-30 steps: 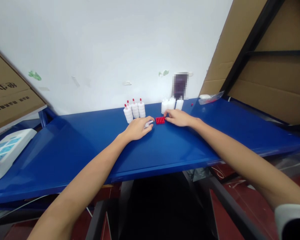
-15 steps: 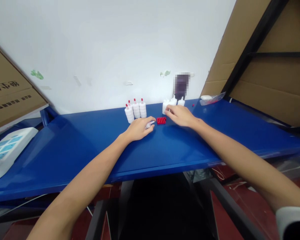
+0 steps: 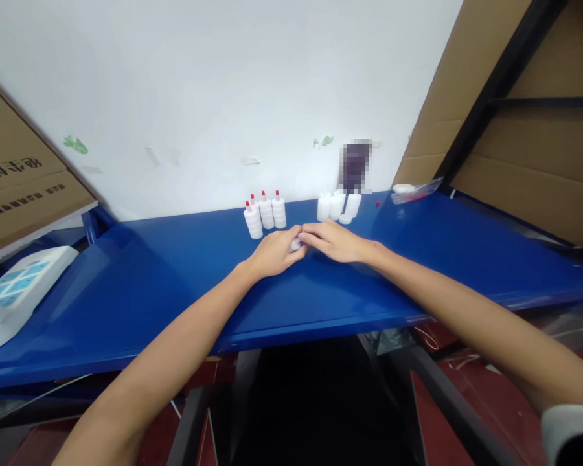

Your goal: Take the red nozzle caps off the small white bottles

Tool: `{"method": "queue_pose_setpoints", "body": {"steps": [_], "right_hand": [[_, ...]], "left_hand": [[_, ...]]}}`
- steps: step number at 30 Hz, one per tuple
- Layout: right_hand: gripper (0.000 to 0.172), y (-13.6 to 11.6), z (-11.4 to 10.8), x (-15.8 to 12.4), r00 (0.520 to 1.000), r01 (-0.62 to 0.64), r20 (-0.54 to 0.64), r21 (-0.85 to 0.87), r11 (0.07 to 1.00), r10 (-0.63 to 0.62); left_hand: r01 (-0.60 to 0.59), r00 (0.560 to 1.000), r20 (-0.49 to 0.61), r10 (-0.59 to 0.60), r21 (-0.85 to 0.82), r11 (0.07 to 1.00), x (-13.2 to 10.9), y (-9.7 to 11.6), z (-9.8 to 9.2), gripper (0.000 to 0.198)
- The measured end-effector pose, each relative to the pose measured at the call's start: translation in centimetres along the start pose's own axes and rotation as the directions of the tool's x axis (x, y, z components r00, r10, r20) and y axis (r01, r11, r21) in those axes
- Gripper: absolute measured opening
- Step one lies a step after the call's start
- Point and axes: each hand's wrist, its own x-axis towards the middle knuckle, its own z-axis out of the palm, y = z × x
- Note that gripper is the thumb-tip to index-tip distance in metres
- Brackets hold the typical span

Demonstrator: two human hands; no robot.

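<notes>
My left hand is closed around a small white squeeze bottle, which lies tilted with its tip end toward the right. The fingertips of my right hand are pressed together at that tip end, touching my left fingers. Whatever they pinch is hidden. Several white bottles with red-tipped nozzles stand upright just behind my left hand. Behind my right hand stand several white bottles with no red tips showing. The block of small red caps is covered by my right hand.
A round white piece lies beside the right-hand bottles. One loose red cap and a clear plastic bag are farther right on the blue table. A white device stands at the left, near a cardboard box.
My right hand has moved left and toward me, from the right-hand bottles to the tip of the bottle in my left hand. It now covers the red caps. My left hand has barely shifted.
</notes>
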Motion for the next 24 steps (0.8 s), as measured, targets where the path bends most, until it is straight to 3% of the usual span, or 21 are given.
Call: {"method": "queue_pose_setpoints", "body": {"steps": [2,4,7,10,13,18,21,24], "right_hand": [[0.035,0.0,-0.3,0.2,0.999,-0.038,-0.036,0.048,0.998,0.040],[0.035,0.4,-1.0,0.3,0.982,-0.116,-0.145,0.031,0.993,0.119],[0.033,2.0,-2.5,0.0,0.892,-0.315,-0.374,-0.111,0.943,0.254],[0.029,4.3,-4.2,-0.8,0.801,-0.518,-0.464,-0.221,0.826,0.378],[0.028,6.2,-5.3,-1.6,0.739,-0.630,-0.497,-0.268,0.729,0.455],[0.030,7.5,-5.4,-1.8,0.728,-0.661,-0.461,-0.275,0.698,0.507],[0.031,7.7,-5.1,-1.8,0.737,-0.658,-0.453,-0.315,0.684,0.501],[0.031,7.7,-4.9,-1.8,0.737,-0.664,-0.444,-0.335,0.668,0.510]], "left_hand": [[0.011,1.000,-0.014,-0.012,-0.056,0.998,0.1,0.1,0.2,0.040],[0.020,0.999,-0.038,-0.024,-0.092,0.996,0.1,0.1,0.3,0.050],[0.037,0.997,-0.071,-0.044,-0.095,0.995,0.0,0.1,0.3,0.042],[0.047,0.995,-0.084,-0.054,-0.086,0.995,0.0,0.1,-0.1,0.029],[0.063,0.992,-0.107,-0.067,-0.039,0.997,0.1,0.3,-0.5,0.040],[0.045,0.986,-0.161,-0.042,0.016,0.999,0.2,0.6,-1.2,0.039],[0.018,0.992,-0.124,-0.010,0.066,0.998,0.3,0.5,-1.3,0.027],[0.065,0.995,-0.078,-0.056,0.115,0.991,0.2,0.5,-1.3,0.017]]}}
